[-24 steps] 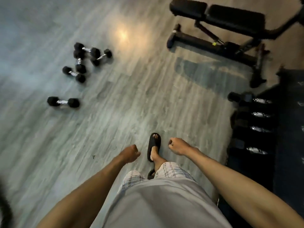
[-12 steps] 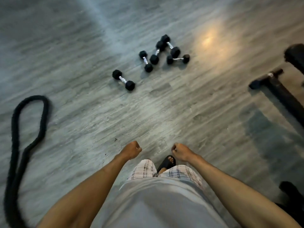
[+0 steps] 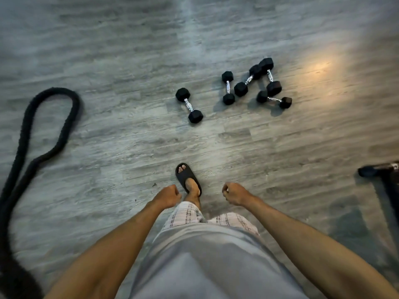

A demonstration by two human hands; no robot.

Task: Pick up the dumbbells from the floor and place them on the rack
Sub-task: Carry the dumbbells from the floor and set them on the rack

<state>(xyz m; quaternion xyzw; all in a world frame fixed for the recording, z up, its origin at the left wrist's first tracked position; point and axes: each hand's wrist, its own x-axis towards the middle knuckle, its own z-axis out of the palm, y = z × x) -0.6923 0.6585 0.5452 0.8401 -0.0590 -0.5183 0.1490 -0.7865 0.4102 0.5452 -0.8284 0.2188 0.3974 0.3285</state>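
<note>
Clearly the approach step is in hand: nothing is held yet, and five dumbbells lie on the floor [image 3: 108, 50] in the upper centre-right of the frame. Left hand [image 3: 167, 196] and right hand [image 3: 235, 194] are seen low-centre, both loosely curled into empty fists, fingers closed on nothing, well apart from the weights.

Nearest dumbbell [image 3: 189, 105] lies alone, centre of frame, handle running diagonally. Second dumbbell [image 3: 228, 88] sits to its right, approx. upright in the frame. Three more are bunched at upper right: angled dumbbell [image 3: 248, 80], tall dumbbell [image 3: 270, 76] and small dumbbell [image 3: 274, 99]; heads appear to touch or nearly touch, exact contact can't be told.

A slippered foot [image 3: 187, 179] is planted fwd, between hands and weights. A thick black rope [image 3: 54, 134] is looped at left; a black bench leg [image 3: 380, 171] shows at the right edge. No rack is in view.

Next move, as judged: the gap is to be closed, the body bent or squatted, fingers opened, and a chrome handle wrapped at its middle. The lone one is prob. easiest, being clear of the cluster. The rack is then to be found, since it's out of frame.
</note>
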